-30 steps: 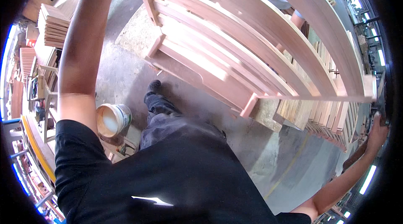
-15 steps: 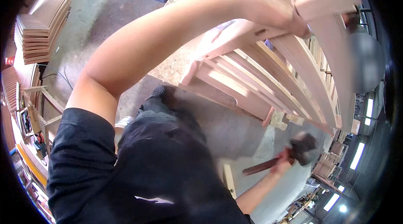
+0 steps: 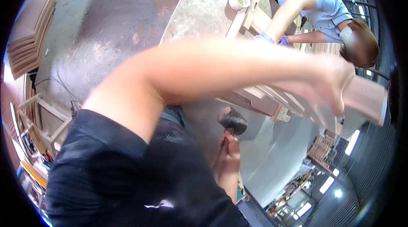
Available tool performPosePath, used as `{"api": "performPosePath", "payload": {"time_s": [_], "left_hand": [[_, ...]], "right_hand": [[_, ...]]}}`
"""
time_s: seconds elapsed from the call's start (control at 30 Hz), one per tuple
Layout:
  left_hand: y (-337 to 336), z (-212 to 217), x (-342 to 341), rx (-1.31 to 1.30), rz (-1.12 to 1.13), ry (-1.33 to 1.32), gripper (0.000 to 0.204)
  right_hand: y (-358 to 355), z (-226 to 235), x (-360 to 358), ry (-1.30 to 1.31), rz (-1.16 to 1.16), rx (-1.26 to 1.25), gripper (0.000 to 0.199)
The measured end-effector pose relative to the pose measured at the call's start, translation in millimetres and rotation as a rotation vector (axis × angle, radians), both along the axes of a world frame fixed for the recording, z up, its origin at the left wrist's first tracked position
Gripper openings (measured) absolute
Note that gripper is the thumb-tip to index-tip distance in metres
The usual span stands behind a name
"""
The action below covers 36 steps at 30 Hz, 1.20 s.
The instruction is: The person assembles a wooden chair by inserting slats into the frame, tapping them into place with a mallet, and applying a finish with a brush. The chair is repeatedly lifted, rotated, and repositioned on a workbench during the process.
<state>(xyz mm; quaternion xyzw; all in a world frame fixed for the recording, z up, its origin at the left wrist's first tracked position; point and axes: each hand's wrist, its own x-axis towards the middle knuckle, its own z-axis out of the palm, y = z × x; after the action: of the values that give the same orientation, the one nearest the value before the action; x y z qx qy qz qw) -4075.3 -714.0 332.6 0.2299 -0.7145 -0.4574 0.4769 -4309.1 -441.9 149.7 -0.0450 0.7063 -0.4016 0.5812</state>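
Black mallet [image 3: 232, 120] swings in nearer the torso [image 3: 170, 176], right hand [image 3: 229, 147] clenched round it, no blow landing! Blurred left hand [image 3: 335, 78] curls over the wooden post [image 3: 366, 98].

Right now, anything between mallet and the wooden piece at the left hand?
Across the image, slats and the left hand lie between the mallet and the bare end of the wooden piece; depth is unclear.

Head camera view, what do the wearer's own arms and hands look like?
The left arm has a short black sleeve ending above the elbow, and is bare below it. The left hand, motion-blurred, and the right hand wear no gloves. The right arm shows bare; its sleeve can't be made out clearly.
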Motion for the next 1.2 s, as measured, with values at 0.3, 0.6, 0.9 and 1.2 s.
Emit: {"api": "performPosePath", "payload": {"time_s": [0.3, 0.6, 0.9, 1.2], "left_hand": [[-5.9, -18.8, -9.2, -0.014, 0.063, 0.257, 0.054], [-5.2, -26.0, -10.9, 0.001, 0.061, 0.332, 0.051], [-11.0, -25.0, -36.0, -0.009, 0.164, 0.359, 0.062], [-6.4, -23.4, -14.3, -0.042, 0.088, 0.278, 0.057]], "right_hand": [[-30.0, -36.4, 90.3, -0.306, -0.338, 0.155, 0.013], [-96.4, -86.6, 125.4, -0.592, -0.519, 0.184, 0.014], [-98.6, -94.4, 133.0, -0.603, -0.538, 0.163, 0.012], [-25.5, 11.5, 80.7, 0.141, -0.284, -0.034, 0.015]]}}
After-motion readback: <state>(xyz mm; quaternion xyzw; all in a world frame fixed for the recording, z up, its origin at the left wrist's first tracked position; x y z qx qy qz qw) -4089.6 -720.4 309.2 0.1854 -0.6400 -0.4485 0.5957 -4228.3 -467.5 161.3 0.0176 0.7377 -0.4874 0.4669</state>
